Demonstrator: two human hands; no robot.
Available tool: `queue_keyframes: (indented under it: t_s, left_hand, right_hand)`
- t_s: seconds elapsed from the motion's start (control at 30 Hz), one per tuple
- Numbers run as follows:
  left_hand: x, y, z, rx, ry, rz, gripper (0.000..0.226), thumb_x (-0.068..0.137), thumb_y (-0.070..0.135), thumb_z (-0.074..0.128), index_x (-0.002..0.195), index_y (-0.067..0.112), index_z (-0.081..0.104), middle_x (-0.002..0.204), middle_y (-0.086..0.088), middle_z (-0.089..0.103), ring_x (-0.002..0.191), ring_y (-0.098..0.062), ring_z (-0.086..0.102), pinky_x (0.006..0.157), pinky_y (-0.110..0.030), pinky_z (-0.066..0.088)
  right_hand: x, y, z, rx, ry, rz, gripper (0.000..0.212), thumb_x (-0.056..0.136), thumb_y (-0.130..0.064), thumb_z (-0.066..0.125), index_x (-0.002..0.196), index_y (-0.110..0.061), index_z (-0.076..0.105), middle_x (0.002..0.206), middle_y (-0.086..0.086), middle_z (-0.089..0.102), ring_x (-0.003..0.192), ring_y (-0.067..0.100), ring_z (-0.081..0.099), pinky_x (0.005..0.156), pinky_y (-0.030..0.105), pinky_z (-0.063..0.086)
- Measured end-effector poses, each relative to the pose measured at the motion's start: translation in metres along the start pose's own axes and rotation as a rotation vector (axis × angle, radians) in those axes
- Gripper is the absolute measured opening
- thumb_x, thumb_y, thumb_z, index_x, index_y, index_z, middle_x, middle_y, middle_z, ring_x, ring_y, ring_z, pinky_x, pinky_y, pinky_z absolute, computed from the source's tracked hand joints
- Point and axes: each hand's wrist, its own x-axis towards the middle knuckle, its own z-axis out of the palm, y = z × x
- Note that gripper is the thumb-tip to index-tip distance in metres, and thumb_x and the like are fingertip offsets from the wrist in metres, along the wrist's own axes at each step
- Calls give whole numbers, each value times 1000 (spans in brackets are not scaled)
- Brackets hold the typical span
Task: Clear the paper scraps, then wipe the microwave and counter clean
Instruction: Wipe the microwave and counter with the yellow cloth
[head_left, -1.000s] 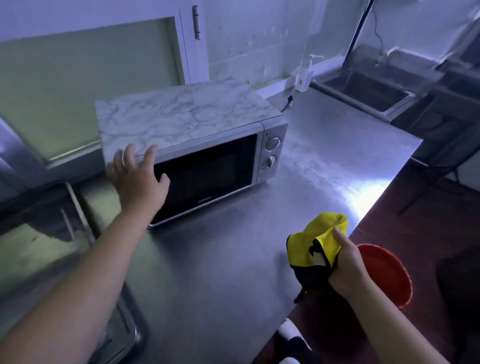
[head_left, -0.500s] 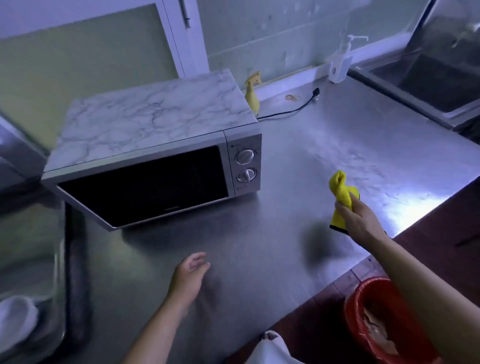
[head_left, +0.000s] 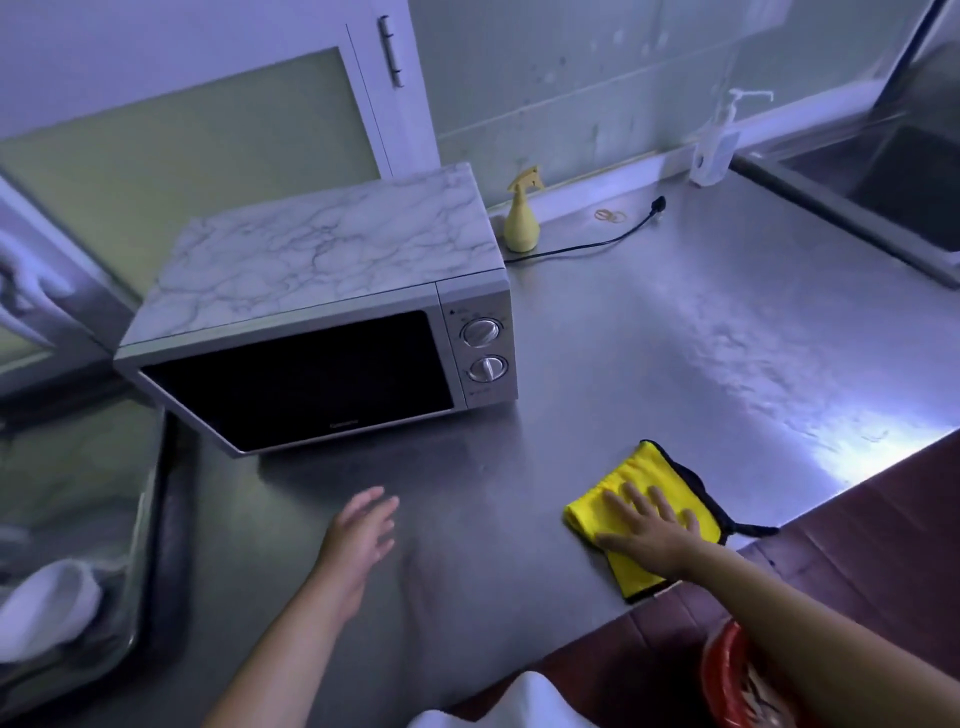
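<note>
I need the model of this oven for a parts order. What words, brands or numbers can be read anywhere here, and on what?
Microwave door, lower edge: a small brand word, too blurred to read.
Microwave panel, around the two knobs: tiny markings, too small to read.
Pump bottle by the wall: a label patch, not readable.
Nothing else carries text.

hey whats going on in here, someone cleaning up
Yes. A person is wiping a steel counter. Their right hand presses flat on a yellow cloth laid near the counter's front edge, to the right of the microwave. The left hand is open over the counter in front of the microwave, holding nothing. No paper scraps show on the counter; a red bin sits below its edge. A yellow spray bottle stands behind the microwave.
</note>
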Motion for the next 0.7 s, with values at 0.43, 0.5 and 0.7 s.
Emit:
queue_keyframes:
  t_s: [0.43,0.5,0.7]
  left_hand:
    - [61,193,-13,-470,222,-56,105,67,61,82,152,24,33,161,-4,28,146,-35,26,111,-64,30]
    - [71,201,-8,-443,245,-89,106,64,63,83,150,24,36,159,-3,31,143,-38,29,109,-67,31]
    - [96,194,0,-399,200,-147,102,62,71,78,146,28,40,160,-2,27,145,-38,25,104,-68,36]
  right_hand:
    - [5,-169,-255,458,792,-477,45,91,-32,62,133,-18,58,139,6,55,120,28,55,97,35,42]
    - [26,-202,-278,361,776,-513,56,91,-35,60,142,-17,49,149,5,45,133,27,46,107,41,39]
    - [106,-264,-325,37,683,-389,75,92,-54,46,155,-22,22,167,-1,9,153,21,4,118,53,12]
